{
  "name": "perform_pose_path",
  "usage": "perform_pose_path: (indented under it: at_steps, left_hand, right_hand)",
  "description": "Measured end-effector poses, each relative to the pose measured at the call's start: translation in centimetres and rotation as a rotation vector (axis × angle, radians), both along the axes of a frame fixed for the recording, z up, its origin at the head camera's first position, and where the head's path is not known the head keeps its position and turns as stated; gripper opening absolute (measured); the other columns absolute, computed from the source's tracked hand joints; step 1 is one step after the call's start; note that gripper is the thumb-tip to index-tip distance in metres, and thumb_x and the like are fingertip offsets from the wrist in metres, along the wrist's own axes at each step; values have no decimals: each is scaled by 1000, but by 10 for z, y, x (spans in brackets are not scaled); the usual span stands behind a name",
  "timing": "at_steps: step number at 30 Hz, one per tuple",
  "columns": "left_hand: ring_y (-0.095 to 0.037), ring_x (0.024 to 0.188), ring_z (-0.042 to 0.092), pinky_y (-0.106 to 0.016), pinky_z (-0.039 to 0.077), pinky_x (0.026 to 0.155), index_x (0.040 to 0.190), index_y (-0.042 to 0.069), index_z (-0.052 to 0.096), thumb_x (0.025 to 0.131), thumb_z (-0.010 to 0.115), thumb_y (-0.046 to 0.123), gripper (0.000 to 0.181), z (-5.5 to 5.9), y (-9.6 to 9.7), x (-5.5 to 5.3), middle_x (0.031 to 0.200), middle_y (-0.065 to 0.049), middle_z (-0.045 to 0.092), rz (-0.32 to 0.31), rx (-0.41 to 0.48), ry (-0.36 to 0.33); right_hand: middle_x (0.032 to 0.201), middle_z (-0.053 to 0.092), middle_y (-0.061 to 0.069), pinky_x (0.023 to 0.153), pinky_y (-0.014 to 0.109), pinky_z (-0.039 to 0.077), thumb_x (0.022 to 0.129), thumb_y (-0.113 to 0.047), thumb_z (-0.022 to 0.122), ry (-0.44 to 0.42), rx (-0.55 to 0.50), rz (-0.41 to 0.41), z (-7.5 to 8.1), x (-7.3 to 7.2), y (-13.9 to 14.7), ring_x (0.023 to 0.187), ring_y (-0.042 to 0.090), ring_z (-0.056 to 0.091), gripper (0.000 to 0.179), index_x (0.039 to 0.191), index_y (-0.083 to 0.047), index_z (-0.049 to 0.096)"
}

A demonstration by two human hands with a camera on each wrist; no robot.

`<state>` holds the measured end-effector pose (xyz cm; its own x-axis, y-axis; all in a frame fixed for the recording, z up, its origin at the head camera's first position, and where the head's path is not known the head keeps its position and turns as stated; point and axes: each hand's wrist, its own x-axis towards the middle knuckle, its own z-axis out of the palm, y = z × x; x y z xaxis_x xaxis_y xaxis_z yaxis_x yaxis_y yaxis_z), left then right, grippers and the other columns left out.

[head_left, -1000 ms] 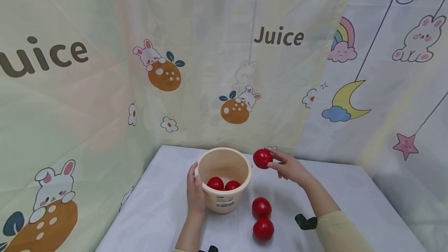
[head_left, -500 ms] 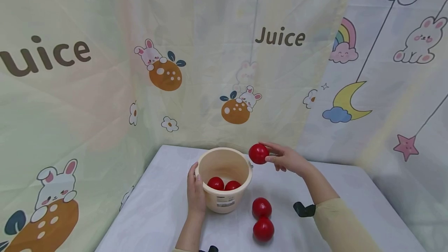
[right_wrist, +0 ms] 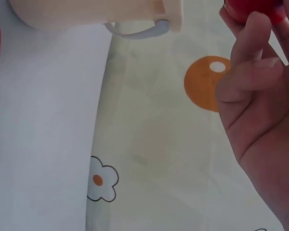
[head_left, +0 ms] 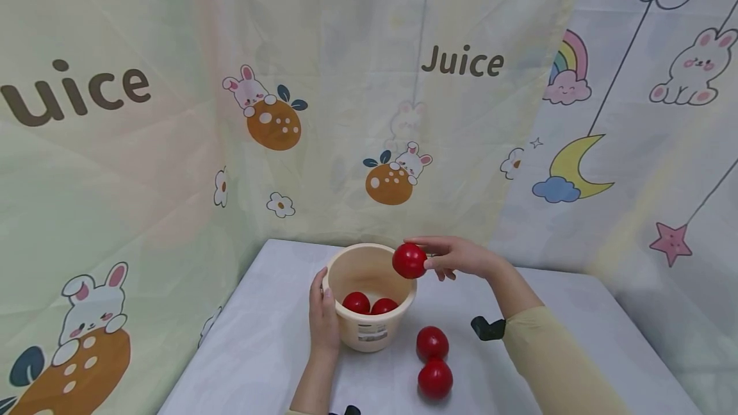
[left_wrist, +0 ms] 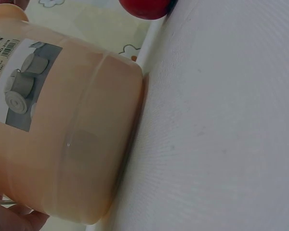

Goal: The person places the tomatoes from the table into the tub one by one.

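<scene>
A cream plastic bucket (head_left: 369,332) stands on the table, with two red balls (head_left: 356,303) visible inside it. My left hand (head_left: 324,322) holds the bucket's left side, fingers near the rim; in the left wrist view, part of that hand (left_wrist: 17,217) lies against the bucket wall. My right hand (head_left: 461,256) pinches another red ball (head_left: 409,261) between thumb and fingers, over the right part of the bucket's rim. In the right wrist view, this held ball (right_wrist: 253,8) is partly cut off by the frame edge.
Two more red balls, a rear one (head_left: 432,343) and a front one (head_left: 435,380), lie on the white table (head_left: 548,338) right of the bucket. A grey handle (right_wrist: 139,33) hangs at the bucket's side. A printed curtain (head_left: 323,82) surrounds the table at the back and sides.
My right hand has moved left with the red ball, from beside the bucket to over its rim. The left hand and the bucket keep their place.
</scene>
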<state>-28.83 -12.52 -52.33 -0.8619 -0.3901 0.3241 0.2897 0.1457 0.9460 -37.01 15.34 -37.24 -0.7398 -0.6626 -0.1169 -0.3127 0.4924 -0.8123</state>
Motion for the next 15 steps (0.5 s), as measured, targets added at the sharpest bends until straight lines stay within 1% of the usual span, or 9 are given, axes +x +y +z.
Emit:
perform_pose_path:
  at_steps: [3, 7, 11, 15]
  left_hand:
    - [-15, 127, 41, -51, 43, 97, 135, 44, 31, 96, 33, 34, 41, 0, 0, 0, 139, 16, 38, 1, 1, -6]
    - [-16, 127, 41, -51, 43, 97, 137, 40, 32, 96, 33, 34, 41, 0, -1, 1, 139, 15, 38, 6, -4, -4]
    - [-16, 127, 41, -52, 43, 98, 138, 37, 33, 96, 33, 33, 42, 1, -1, 1, 139, 14, 38, 5, 0, -2]
    - [-17, 127, 41, -52, 43, 97, 138, 36, 33, 96, 34, 33, 42, 1, -1, 1, 139, 14, 38, 2, 5, -7]
  right_hand:
    - [113, 60, 1, 54, 35, 51, 82, -33, 65, -32, 8, 59, 2, -4, -6, 71, 33, 61, 53, 131, -40, 45]
    - [112, 61, 3, 56, 35, 52, 83, -32, 64, -89, 27, 123, 4, -8, -14, 73, 31, 62, 51, 130, -39, 46]
    - [110, 62, 5, 58, 35, 53, 83, -33, 64, -134, 49, 169, 5, -12, -23, 75, 30, 62, 51, 130, -40, 47]
    - [114, 61, 3, 60, 35, 53, 82, -35, 65, -167, 68, 204, 7, -15, -33, 77, 29, 62, 53, 131, -39, 46]
